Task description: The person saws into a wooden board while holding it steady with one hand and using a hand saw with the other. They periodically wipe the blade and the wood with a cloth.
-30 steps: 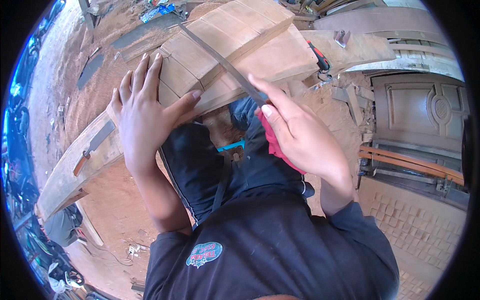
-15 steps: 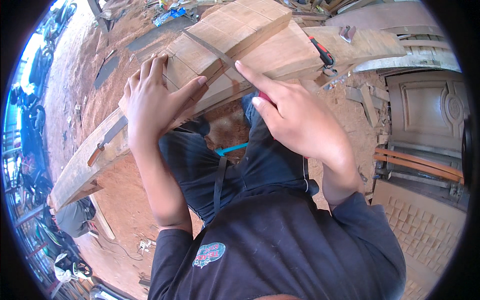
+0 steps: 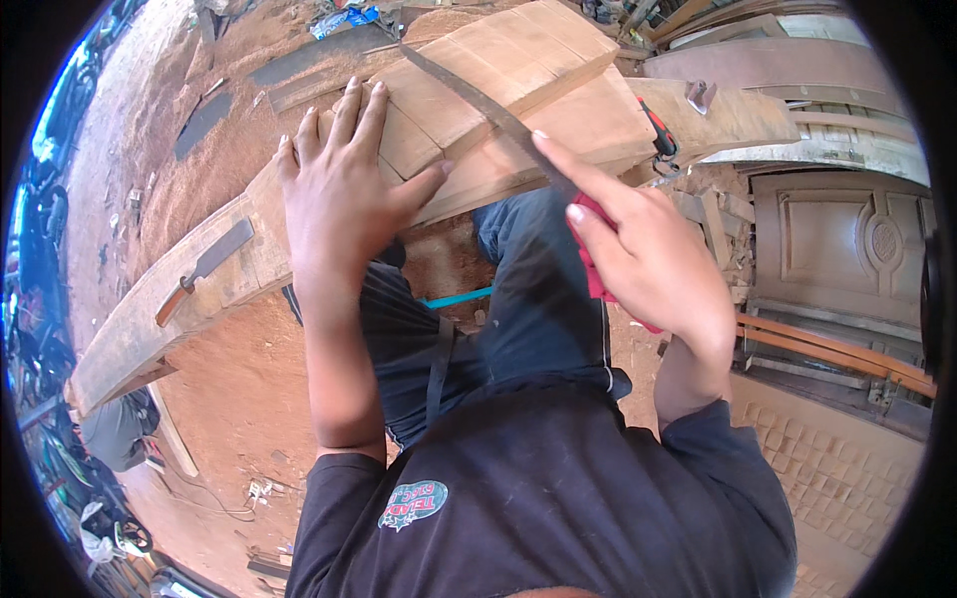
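Observation:
My left hand (image 3: 344, 199) has its fingers spread on a scored wooden block (image 3: 523, 45), which rests on a long curved timber (image 3: 120, 334). My right hand (image 3: 653, 264) grips a long, thin dark-bladed tool (image 3: 469, 95) by its end wrapped in red cloth (image 3: 598, 279), index finger along the blade. The blade lies diagonally over the block, right of my left hand; I cannot make out whether it is a saw or a file. A wooden-handled flat blade (image 3: 219, 254) lies on the timber's left part. A red-and-black handled tool (image 3: 660, 130) and a small metal tool (image 3: 700, 97) lie right.
A carved wooden door panel (image 3: 817, 239) and orange wooden strips (image 3: 827, 344) are at right. Scrap pieces (image 3: 713, 224) lie beside them. Below the timber are my legs, a turquoise bar (image 3: 449, 297) and sawdust-covered ground (image 3: 219, 379). Dark clutter crowds the left edge.
Both my hands show a little further right in the picture. The blade has shifted right and down since half a second ago; my left fingers are straighter on the block.

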### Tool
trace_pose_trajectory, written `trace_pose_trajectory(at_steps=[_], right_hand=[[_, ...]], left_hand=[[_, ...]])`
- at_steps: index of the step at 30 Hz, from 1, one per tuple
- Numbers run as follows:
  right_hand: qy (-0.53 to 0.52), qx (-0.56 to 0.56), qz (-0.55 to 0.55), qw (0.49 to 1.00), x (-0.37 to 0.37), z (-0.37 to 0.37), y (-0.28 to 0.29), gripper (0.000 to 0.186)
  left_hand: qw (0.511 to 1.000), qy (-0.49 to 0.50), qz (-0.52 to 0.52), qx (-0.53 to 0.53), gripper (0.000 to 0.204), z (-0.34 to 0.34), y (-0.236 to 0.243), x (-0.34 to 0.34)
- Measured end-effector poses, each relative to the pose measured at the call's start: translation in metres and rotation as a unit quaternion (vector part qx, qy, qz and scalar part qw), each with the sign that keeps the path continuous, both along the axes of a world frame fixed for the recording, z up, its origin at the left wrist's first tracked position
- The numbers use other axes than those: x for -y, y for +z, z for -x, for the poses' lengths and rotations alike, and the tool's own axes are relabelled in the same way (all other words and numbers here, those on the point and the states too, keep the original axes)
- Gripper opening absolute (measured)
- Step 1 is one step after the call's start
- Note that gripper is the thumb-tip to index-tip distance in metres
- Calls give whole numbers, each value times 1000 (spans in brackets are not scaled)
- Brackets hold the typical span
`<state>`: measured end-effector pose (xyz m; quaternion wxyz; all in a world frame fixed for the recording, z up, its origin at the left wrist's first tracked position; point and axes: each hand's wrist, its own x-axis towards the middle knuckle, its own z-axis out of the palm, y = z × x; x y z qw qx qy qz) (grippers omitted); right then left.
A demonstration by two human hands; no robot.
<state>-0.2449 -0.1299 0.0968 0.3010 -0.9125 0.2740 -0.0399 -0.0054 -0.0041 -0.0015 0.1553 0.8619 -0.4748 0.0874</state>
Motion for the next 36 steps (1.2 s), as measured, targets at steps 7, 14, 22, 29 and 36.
trace_pose_trajectory(at_steps=[7,14,22,29,36], right_hand=[[-24,-55,-20,998,-2,4,21,66],[-34,-62,-76,995,-11,9,16,71],[18,-48,1,999,0,-4,-3,71],[28,-54,35,998,-3,13,9,70],[36,-73,74,994,-1,-3,4,70]], left_hand=[[1000,2,29,7,103,4,-1,-1],[1000,-1,20,4,105,-1,-1,-3],[1000,-2,28,13,98,-3,-4,-2],[1000,1,13,-4,99,-3,1,-2],[1000,5,7,-21,102,-1,0,1]])
